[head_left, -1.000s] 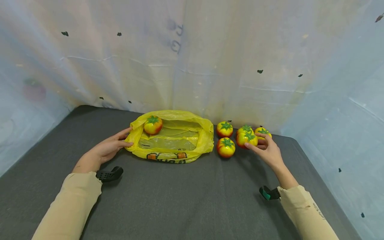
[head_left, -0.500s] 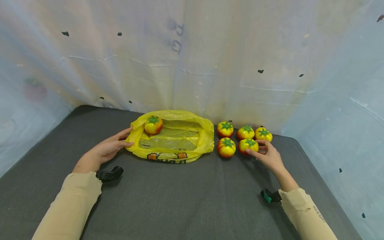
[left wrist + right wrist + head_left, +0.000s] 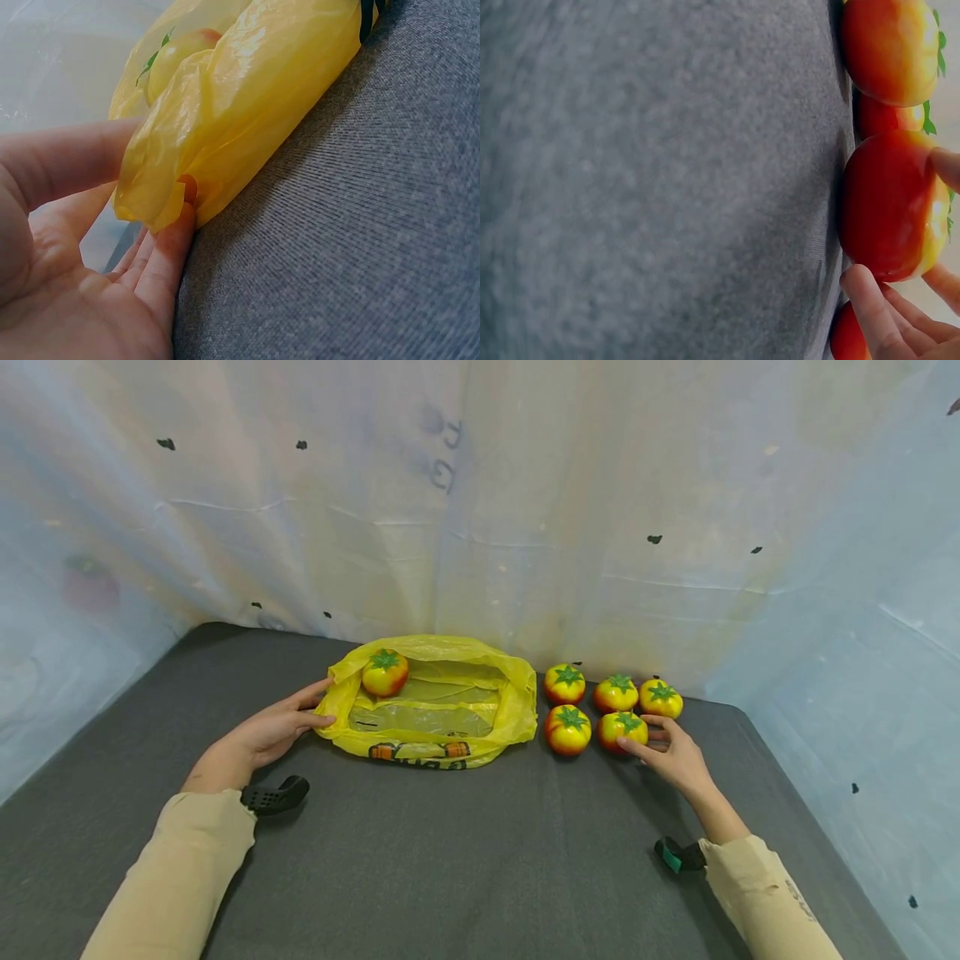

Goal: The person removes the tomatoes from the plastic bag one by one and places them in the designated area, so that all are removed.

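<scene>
Right hand (image 3: 675,758) setting a toy tomato (image 3: 622,729) down beside the others, left hand (image 3: 264,735) holding the yellow plastic bag (image 3: 431,700)

A second ago the right hand was carrying this tomato above the group at 2 o'clock; now it is resting on the grey mat (image 3: 465,852) as the right end of the front pair, with fingers curled around it and the grip seemingly loosening, so the placing looks nearly done. Three more tomatoes are sitting behind and one to its left. The left hand, unmoved, is pinching the bag's rim at 10 o'clock between thumb and fingers (image 3: 169,247), while one tomato (image 3: 385,672) is lying inside. In the right wrist view the tomatoes are being cut off at the frame edge and the thumb is barely showing
</scene>
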`<move>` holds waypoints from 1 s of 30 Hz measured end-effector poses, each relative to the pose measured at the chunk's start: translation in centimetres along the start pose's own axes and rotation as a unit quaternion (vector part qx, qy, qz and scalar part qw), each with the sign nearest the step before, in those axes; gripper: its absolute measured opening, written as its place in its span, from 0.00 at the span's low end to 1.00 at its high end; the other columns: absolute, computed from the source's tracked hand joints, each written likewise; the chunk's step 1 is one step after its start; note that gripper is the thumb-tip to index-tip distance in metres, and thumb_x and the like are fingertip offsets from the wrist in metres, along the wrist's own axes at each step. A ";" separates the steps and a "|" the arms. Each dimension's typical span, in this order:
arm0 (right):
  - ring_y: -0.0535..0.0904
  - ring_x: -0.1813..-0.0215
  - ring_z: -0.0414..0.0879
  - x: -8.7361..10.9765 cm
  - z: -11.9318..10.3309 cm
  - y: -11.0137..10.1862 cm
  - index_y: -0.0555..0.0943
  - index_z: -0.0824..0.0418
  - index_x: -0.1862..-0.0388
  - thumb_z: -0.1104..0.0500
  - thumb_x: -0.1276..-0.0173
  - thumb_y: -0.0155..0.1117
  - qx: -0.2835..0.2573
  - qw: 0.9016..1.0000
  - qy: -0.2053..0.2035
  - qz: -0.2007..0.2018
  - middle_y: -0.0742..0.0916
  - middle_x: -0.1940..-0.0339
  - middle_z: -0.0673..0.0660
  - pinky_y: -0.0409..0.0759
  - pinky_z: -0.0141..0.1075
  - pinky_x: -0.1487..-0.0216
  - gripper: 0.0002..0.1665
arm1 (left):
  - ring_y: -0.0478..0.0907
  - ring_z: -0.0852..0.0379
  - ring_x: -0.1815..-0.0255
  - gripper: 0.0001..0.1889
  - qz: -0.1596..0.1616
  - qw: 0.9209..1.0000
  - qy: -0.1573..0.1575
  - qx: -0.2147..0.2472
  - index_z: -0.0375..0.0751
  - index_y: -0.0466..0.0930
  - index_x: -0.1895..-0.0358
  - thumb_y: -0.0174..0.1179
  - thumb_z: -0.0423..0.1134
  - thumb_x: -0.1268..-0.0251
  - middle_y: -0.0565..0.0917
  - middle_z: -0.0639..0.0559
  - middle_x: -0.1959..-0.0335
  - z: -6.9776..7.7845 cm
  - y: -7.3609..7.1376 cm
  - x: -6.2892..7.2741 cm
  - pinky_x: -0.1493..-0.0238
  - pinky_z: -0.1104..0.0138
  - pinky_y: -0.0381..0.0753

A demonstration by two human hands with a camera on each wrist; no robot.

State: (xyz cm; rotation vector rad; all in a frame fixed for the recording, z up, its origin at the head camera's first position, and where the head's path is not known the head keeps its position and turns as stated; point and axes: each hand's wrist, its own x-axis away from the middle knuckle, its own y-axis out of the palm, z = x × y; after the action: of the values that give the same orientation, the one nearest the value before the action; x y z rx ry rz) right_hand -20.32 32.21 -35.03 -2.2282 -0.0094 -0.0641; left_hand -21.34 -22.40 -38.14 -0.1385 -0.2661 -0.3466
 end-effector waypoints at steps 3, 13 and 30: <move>0.80 0.47 0.61 0.1 0.0 -0.1 0.59 0.64 0.27 0.39 0.35 0.61 -0.004 1.000 -0.004 -0.001 0.74 0.36 0.74 0.82 0.47 0.52 0.47 | 0.20 0.34 0.25 0.46 0.000 1.000 0.000 0.001 0.51 0.26 0.23 0.54 0.36 0.30 0.22 0.34 0.25 0.0 0.0 0.0 0.29 0.38 0.30; 0.75 0.39 0.65 0.3 -0.4 -0.7 0.58 0.66 0.26 0.39 0.34 0.61 -0.009 1.000 -0.004 0.005 0.71 0.34 0.73 0.81 0.49 0.50 0.48 | 0.21 0.34 0.25 0.47 0.000 1.000 0.000 0.005 0.52 0.26 0.23 0.54 0.36 0.30 0.22 0.34 0.25 -0.1 -0.1 -0.1 0.29 0.39 0.30; 0.75 0.38 0.63 0.1 -2.1 -2.6 0.58 0.63 0.26 0.36 0.35 0.60 -0.038 0.999 -0.016 0.034 0.73 0.34 0.71 0.82 0.48 0.50 0.49 | 0.25 0.34 0.24 0.45 0.005 1.000 0.008 -0.004 0.49 0.27 0.23 0.53 0.36 0.29 0.25 0.33 0.25 -0.2 0.2 -0.1 0.28 0.40 0.33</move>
State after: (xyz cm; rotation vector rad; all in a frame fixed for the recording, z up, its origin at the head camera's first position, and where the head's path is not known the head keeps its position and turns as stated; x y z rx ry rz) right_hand -20.39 32.15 -31.67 -2.3029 0.0528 0.0083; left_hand -21.35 -22.22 -38.35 -0.1442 -0.2487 -0.3395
